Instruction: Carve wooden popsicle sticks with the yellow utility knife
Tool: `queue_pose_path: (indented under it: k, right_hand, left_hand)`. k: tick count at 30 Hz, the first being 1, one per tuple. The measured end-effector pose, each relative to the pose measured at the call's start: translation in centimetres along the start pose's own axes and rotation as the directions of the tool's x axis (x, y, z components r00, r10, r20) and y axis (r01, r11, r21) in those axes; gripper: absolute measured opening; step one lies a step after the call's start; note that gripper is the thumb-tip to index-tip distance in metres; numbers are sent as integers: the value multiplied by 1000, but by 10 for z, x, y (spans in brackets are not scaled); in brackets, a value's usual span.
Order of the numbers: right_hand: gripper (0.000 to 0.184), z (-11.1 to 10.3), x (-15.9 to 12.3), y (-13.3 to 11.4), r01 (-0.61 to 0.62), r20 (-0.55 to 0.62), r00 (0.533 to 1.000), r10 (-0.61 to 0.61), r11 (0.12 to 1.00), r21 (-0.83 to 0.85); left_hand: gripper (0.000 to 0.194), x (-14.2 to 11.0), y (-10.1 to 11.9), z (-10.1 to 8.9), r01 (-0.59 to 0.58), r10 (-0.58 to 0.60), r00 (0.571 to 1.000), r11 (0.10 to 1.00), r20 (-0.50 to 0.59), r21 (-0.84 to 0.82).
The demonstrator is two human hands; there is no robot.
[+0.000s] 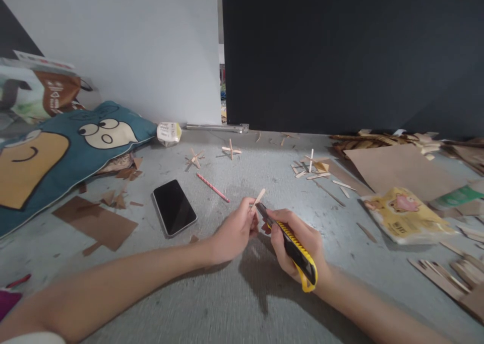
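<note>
My left hand (236, 231) is closed, pinching a pale wooden craft stick (259, 197) whose rounded end points up and away. In my right hand (298, 241) is a yellow and black utility knife (297, 253), gripped along its body with the front end towards the stick. The knife's tip is at or very near the stick; I cannot tell whether the blade touches it. Both hands are raised a little above the grey tabletop, casting shadows. Beyond my left hand lies a red patterned pencil (213, 188).
A phone (174, 208) and brown cardboard (96, 222) lie left, near a teal cushion (113, 132). Small crossed-stick pieces (231, 149) stand at the back. To the right are loose sticks (318, 176), a yellow packet (406, 215) and a cardboard sheet (401, 167).
</note>
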State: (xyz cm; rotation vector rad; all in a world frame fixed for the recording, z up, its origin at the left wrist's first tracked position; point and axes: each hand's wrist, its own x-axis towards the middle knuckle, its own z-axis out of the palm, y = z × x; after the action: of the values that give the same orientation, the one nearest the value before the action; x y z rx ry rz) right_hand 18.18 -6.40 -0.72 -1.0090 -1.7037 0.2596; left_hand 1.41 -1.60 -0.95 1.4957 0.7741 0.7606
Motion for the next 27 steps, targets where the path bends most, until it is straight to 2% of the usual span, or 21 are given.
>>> queue_pose_path:
  k: [9,15,24,27]
  right_hand:
    - [14,1,1,-2,-40,16,999,40,999,-5]
    - [14,3,0,-3,-169,5,986,170,983,66]
    - [25,2,4,2,-330,21,941,338,904,273]
    - [25,3,6,1,-359,30,930,367,886,293]
  left_hand:
    - [30,1,-6,-1,0,0,1000,1000,-12,-13]
    - [29,2,-2,-1,-41,41,999,999,6,-6]
    - [26,3,1,0,-22,23,1000,1000,16,-22]
    - [26,4,-2,0,-7,7,1000,999,10,-32]
